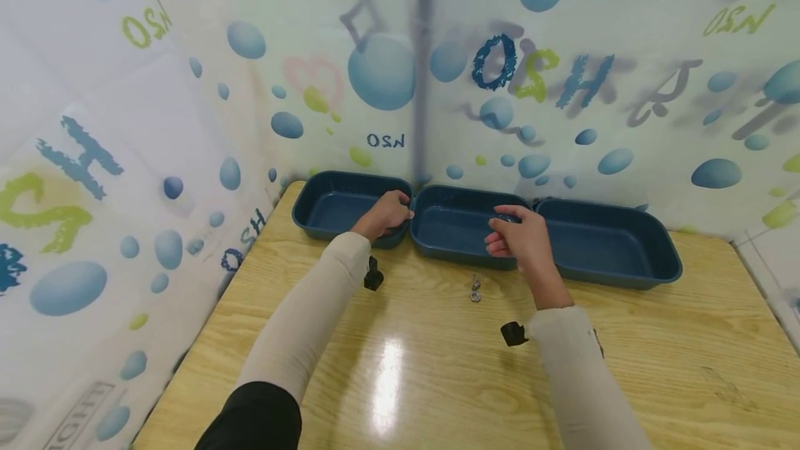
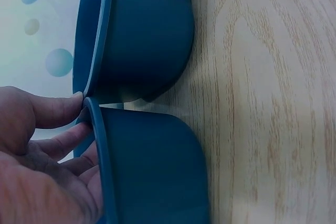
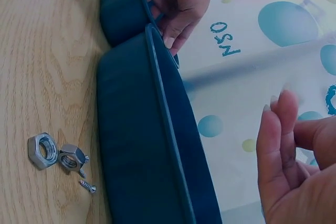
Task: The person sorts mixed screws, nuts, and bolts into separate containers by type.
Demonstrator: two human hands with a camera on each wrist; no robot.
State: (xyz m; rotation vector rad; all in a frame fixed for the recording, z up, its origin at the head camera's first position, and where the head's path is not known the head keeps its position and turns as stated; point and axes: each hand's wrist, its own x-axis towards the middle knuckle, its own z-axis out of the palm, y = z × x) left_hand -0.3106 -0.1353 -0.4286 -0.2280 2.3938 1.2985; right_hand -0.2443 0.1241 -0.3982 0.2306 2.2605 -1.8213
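Observation:
My left hand (image 1: 387, 211) pinches the right-end rim of the left blue tray (image 1: 334, 210). Its thumb lies over the rim where this tray meets the middle tray (image 1: 445, 226). In the left wrist view the fingers (image 2: 68, 141) reach down inside the left tray. Above the right part of the middle tray hovers my right hand (image 1: 525, 235), fingers loosely bent and holding nothing. On the table in front of the middle tray lie two steel hex nuts (image 3: 43, 150) and small screws (image 3: 88, 186).
A third blue tray (image 1: 609, 245) stands at the right end of the row. Behind the trays hangs a patterned sheet (image 1: 381, 75), and another covers the left side. Both wrists wear small black cameras (image 1: 514, 333) above the wooden table (image 1: 450, 373).

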